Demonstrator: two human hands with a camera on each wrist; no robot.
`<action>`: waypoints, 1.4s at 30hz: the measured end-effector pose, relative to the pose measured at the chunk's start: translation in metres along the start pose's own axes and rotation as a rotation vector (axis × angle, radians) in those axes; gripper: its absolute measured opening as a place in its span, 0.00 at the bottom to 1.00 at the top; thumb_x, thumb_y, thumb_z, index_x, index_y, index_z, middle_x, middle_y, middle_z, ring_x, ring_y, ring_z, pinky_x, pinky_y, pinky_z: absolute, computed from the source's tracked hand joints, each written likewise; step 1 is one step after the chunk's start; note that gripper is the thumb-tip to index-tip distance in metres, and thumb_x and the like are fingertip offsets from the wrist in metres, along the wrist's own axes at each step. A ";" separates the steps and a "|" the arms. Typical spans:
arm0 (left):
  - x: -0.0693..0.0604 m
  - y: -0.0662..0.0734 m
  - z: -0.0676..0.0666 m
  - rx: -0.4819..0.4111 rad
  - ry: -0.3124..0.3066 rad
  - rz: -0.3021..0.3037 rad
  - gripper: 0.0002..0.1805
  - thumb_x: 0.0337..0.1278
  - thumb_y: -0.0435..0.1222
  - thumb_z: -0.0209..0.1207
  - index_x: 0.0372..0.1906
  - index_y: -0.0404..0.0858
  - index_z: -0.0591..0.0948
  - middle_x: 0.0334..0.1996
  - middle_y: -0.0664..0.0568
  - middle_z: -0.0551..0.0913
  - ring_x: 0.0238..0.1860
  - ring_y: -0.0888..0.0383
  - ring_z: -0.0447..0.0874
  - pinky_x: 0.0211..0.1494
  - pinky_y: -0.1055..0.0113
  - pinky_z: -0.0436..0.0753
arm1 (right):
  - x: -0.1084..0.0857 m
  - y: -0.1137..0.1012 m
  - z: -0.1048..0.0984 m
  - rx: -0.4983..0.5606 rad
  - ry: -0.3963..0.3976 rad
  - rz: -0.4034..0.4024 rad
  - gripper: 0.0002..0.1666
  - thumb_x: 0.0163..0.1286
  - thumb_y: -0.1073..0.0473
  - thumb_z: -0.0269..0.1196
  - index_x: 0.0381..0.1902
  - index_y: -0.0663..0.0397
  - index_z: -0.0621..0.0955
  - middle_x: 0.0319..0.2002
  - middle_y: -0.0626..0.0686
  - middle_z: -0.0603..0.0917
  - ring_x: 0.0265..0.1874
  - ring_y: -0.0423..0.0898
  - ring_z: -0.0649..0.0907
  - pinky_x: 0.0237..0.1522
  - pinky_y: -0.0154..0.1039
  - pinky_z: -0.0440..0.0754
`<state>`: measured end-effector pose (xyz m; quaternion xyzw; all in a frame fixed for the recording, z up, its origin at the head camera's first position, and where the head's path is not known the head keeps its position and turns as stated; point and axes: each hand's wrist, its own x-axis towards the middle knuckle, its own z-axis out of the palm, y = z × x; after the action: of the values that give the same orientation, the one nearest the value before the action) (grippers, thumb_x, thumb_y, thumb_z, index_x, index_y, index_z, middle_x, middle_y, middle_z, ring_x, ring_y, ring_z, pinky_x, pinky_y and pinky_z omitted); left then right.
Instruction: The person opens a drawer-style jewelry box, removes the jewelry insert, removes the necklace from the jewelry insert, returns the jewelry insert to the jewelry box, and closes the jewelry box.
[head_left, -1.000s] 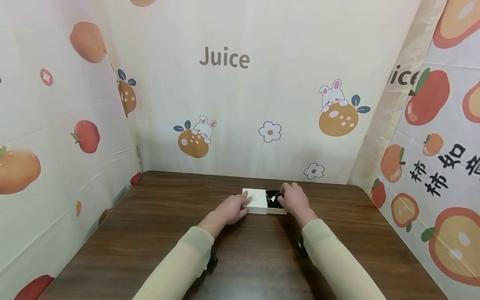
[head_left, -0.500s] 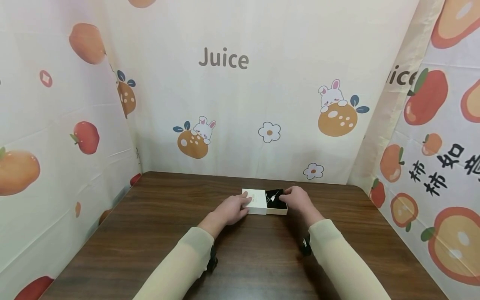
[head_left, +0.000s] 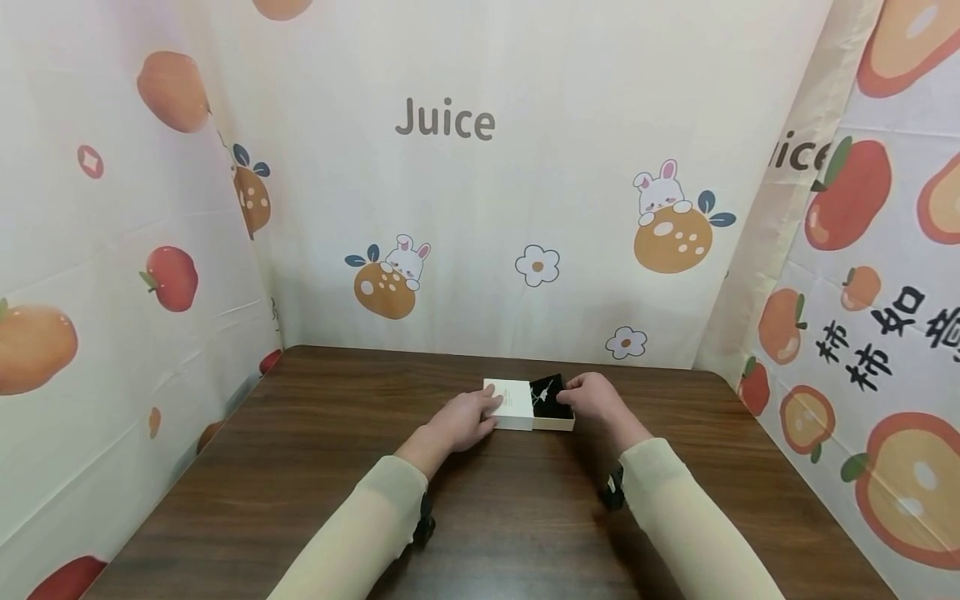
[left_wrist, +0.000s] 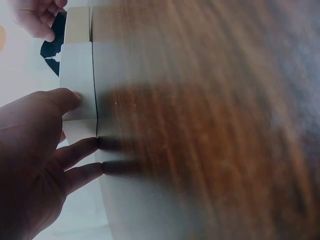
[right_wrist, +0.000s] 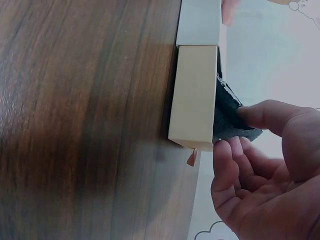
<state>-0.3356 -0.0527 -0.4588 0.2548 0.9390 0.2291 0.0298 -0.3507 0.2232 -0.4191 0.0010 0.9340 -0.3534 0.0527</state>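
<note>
Nearest: two pale sleeves [head_left: 356, 529], a dark device [head_left: 612, 489] strapped under the right wrist. Between the forearms, brown table [head_left: 517, 533] runs back from the lower border of the head view; this near stretch gives the widest room.

Next, hands and box. Box sits in the rear half of the table, a little right of mid-width, only a narrow strip between it and the rear edge. More wood on its left, toward the rear left corner, than on its right.

Long axis left to right, about parallel with the rear edge. White cover [head_left: 513, 402] forms the left part; cream tray [head_left: 553, 423] slides out rightward, small ribbon tab [right_wrist: 192, 157] at its right end.

Left hand [head_left: 459, 419] clamped on the cover's left end. Right hand [head_left: 597, 400]: thumb and finger together, pinching the black pad [head_left: 552, 407], which tilts partly up out of the tray. Silver chain [head_left: 542, 395] lies across the pad.

Beyond the rear edge: pale curtain [head_left: 465, 200], lettered "Juice", printed with rabbits, oranges, flowers.
</note>
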 end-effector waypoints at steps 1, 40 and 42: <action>0.000 0.000 0.000 0.000 -0.002 -0.002 0.29 0.83 0.39 0.61 0.81 0.40 0.74 0.86 0.42 0.66 0.83 0.43 0.71 0.83 0.47 0.74 | 0.000 0.000 -0.001 0.007 0.000 0.008 0.13 0.77 0.56 0.66 0.31 0.55 0.82 0.30 0.50 0.83 0.34 0.48 0.80 0.40 0.41 0.77; 0.002 -0.003 0.001 0.001 -0.010 -0.003 0.29 0.83 0.41 0.61 0.82 0.42 0.73 0.86 0.44 0.66 0.83 0.44 0.71 0.83 0.48 0.74 | -0.017 0.014 -0.010 0.530 0.059 -0.045 0.18 0.83 0.60 0.63 0.61 0.67 0.78 0.44 0.49 0.82 0.34 0.41 0.80 0.36 0.33 0.84; 0.001 -0.002 0.001 -0.001 -0.011 -0.003 0.30 0.83 0.40 0.61 0.82 0.42 0.73 0.86 0.44 0.66 0.83 0.44 0.70 0.83 0.48 0.74 | -0.018 0.011 -0.010 0.535 0.069 -0.059 0.19 0.83 0.60 0.64 0.63 0.68 0.78 0.44 0.49 0.82 0.34 0.41 0.80 0.35 0.32 0.84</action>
<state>-0.3377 -0.0536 -0.4603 0.2544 0.9392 0.2280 0.0353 -0.3330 0.2389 -0.4173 -0.0001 0.8083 -0.5887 0.0084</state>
